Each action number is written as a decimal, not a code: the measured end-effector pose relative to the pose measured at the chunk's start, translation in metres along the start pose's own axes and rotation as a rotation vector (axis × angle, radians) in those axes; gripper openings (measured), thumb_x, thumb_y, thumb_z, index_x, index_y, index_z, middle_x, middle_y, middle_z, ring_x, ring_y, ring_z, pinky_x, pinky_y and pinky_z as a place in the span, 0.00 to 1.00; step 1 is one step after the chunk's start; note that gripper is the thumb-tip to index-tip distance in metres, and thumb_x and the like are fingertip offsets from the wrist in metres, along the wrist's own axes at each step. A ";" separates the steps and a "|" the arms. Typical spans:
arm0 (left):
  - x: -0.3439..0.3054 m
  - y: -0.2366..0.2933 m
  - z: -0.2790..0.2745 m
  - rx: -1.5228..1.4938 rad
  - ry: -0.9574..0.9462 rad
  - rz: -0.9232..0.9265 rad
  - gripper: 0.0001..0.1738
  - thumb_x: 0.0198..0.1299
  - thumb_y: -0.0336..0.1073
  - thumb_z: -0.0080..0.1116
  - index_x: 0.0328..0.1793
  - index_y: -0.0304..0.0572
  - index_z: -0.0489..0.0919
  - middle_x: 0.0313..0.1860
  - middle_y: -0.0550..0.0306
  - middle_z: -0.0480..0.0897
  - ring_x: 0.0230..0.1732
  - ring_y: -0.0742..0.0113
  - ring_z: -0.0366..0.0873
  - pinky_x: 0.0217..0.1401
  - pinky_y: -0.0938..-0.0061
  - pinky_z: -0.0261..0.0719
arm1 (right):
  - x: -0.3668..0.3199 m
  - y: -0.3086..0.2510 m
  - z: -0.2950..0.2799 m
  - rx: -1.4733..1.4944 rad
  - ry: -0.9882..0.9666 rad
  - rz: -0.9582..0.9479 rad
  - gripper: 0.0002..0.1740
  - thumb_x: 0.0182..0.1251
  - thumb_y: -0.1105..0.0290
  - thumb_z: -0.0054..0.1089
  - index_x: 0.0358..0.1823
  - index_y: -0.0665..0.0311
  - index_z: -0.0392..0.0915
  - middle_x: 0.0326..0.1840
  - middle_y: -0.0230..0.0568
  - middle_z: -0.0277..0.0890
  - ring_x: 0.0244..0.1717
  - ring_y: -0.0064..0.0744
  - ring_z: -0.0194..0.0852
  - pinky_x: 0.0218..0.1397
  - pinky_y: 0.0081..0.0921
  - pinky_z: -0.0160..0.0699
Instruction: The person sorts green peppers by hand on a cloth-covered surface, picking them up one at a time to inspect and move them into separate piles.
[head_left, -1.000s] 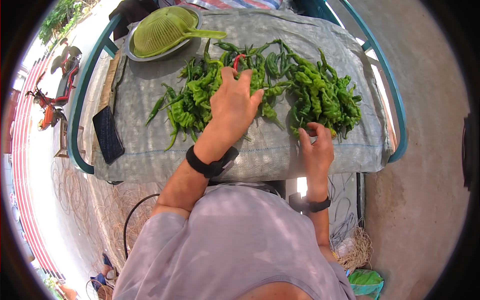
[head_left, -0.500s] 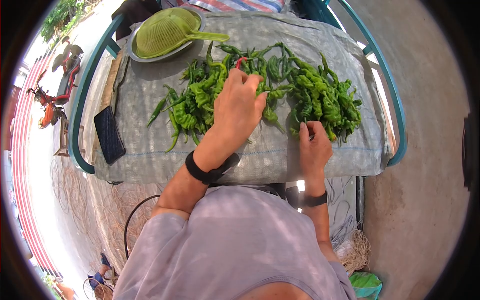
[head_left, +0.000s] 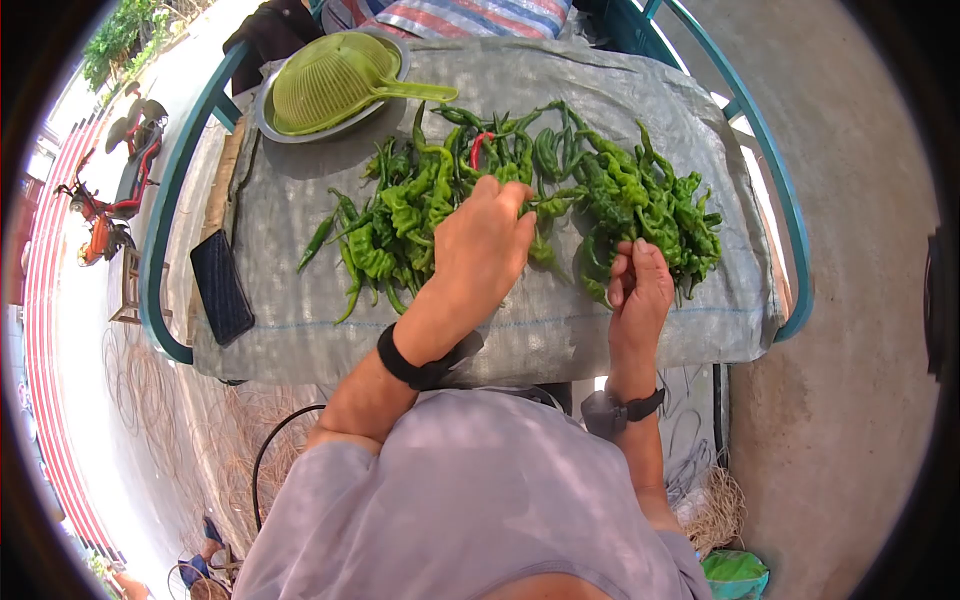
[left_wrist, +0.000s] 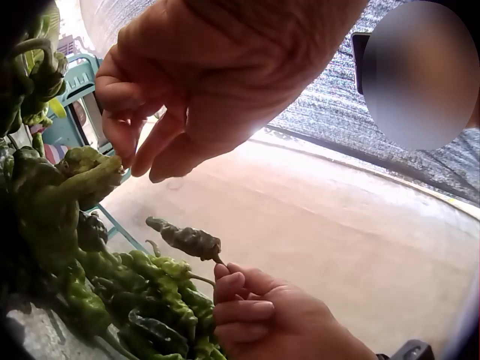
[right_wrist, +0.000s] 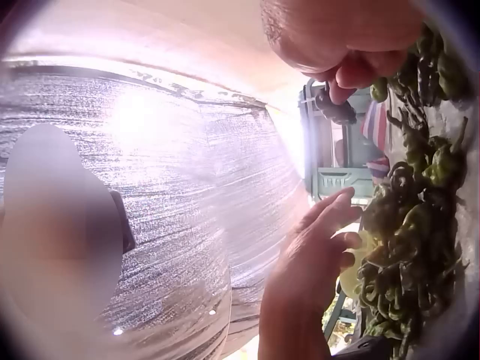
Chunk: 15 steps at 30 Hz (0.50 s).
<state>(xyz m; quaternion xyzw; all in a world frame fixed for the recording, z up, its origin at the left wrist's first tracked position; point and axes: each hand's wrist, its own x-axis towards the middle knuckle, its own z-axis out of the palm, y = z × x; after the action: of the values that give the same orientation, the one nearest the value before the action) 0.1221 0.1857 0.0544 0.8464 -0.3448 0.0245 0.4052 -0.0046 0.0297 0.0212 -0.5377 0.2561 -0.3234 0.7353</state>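
Observation:
On the grey woven sheet lie a left pile of green peppers [head_left: 400, 200] and a right pile of green peppers [head_left: 650, 185], joined by a loose row at the back. A single red pepper [head_left: 481, 148] lies in that row. My left hand [head_left: 485, 240] hovers at the left pile's right side; in the left wrist view its relaxed fingertips overlap a pepper's tip [left_wrist: 112, 166]. At the right pile's front edge, my right hand [head_left: 642, 285] pinches a dark green pepper [left_wrist: 191, 240] by its stem, its body pointing away from the fingers.
A yellow-green colander [head_left: 335, 85] lies upside down in a metal basin [head_left: 268, 118] at the back left. A dark phone [head_left: 222, 287] lies near the left edge. Teal rails [head_left: 765, 200] flank the sheet [head_left: 500, 325]. A scooter [head_left: 115, 190] stands farther left.
My left hand has drawn back toward my body, uncovering more of the red pepper. The right hand has moved slightly right. The head view has tilted a little.

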 end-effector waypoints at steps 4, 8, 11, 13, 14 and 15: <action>-0.003 0.002 0.000 -0.011 -0.015 0.014 0.13 0.64 0.35 0.62 0.54 0.40 0.82 0.45 0.50 0.79 0.41 0.50 0.83 0.44 0.60 0.80 | 0.009 0.003 0.023 0.003 -0.103 0.134 0.17 0.80 0.58 0.54 0.46 0.67 0.80 0.29 0.30 0.78 0.16 0.13 0.64 0.18 0.12 0.58; -0.005 0.001 -0.002 -0.054 -0.095 0.006 0.14 0.62 0.32 0.63 0.53 0.38 0.82 0.50 0.48 0.77 0.44 0.46 0.84 0.46 0.57 0.82 | 0.014 0.003 0.027 -0.264 -0.267 0.242 0.19 0.79 0.57 0.54 0.52 0.68 0.81 0.32 0.32 0.82 0.16 0.14 0.69 0.18 0.13 0.61; -0.009 -0.005 -0.003 -0.056 -0.076 0.029 0.14 0.63 0.33 0.63 0.54 0.38 0.82 0.49 0.51 0.77 0.43 0.51 0.83 0.46 0.61 0.81 | 0.005 0.003 0.016 -0.434 -0.272 0.211 0.19 0.79 0.57 0.54 0.53 0.67 0.81 0.32 0.33 0.84 0.16 0.14 0.69 0.18 0.13 0.62; -0.009 -0.007 -0.003 -0.054 -0.064 0.037 0.14 0.63 0.32 0.63 0.54 0.38 0.82 0.50 0.50 0.76 0.43 0.51 0.83 0.46 0.60 0.81 | -0.003 0.001 0.007 -0.455 -0.224 0.175 0.18 0.78 0.58 0.55 0.53 0.67 0.81 0.32 0.32 0.84 0.16 0.14 0.69 0.17 0.13 0.61; -0.010 -0.007 -0.001 -0.055 -0.061 0.043 0.15 0.62 0.32 0.63 0.54 0.37 0.82 0.50 0.50 0.76 0.44 0.51 0.83 0.46 0.60 0.81 | -0.003 0.000 0.004 -0.482 -0.233 0.187 0.18 0.78 0.58 0.56 0.52 0.67 0.82 0.32 0.32 0.84 0.16 0.14 0.69 0.18 0.12 0.62; -0.011 -0.007 0.001 -0.054 -0.058 0.058 0.15 0.62 0.32 0.63 0.54 0.37 0.82 0.50 0.50 0.76 0.44 0.51 0.82 0.47 0.60 0.81 | -0.004 0.002 0.003 -0.404 -0.197 0.181 0.18 0.79 0.58 0.55 0.52 0.67 0.81 0.32 0.32 0.83 0.16 0.14 0.69 0.19 0.13 0.62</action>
<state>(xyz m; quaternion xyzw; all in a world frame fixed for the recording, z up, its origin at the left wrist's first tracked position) 0.1176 0.1947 0.0456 0.8251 -0.3816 0.0024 0.4167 -0.0047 0.0345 0.0199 -0.6777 0.2898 -0.1445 0.6602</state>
